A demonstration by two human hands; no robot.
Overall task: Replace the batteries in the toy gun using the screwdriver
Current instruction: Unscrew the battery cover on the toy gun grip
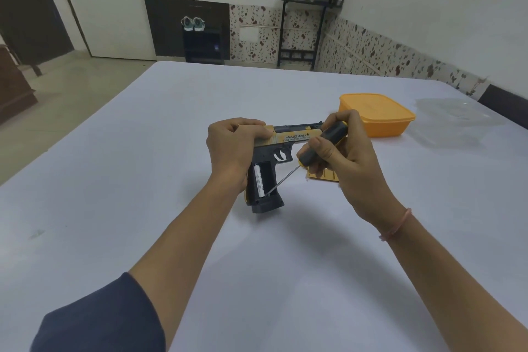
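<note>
The toy gun (288, 137) lies on its side above the middle of the bench (143, 180), its barrel running out to the right and its grip coming back toward the person. Its tan slide reads "DESERT EAGLE"; the smaller line beneath is too fine to read. The grip's compartment is uncovered and holds one white battery (259, 181) lengthwise. The left hand (228, 148) clasps the rear of the slide. The right hand (343, 160) grasps a black-handled screwdriver (328, 141), its tip at the battery's lower end. A tan cover plate (323, 177) lies under that hand. Beyond stands a lidded orange box (377, 114), its contents hidden.
</note>
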